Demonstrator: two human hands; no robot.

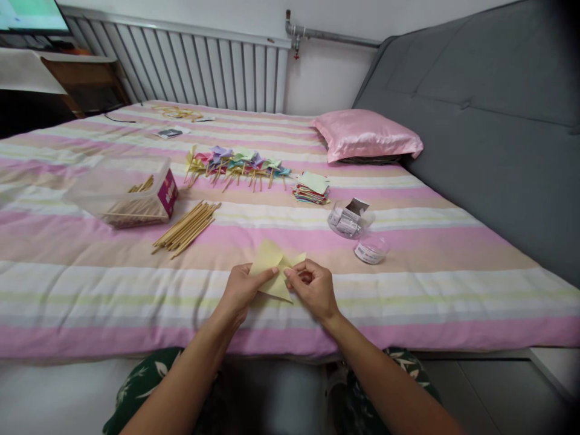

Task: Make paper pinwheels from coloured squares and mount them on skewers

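A pale yellow paper piece, cut and partly folded in toward its middle, is held just above the near part of the bed. My left hand grips its left side, with the thumb lying on top near the centre. At the right side, my right hand pinches a part of the paper between thumb and curled fingers. Beyond the hands lies a bundle of thin wooden sticks. Several finished paper pinwheels in mixed colours rest in a row farther back, near a stack of coloured paper squares.
A clear plastic box with more sticks stands at left. To the right are a round clear container with small packets and a smaller clear round tub. A pink pillow lies by the grey headboard. Behind is a radiator.
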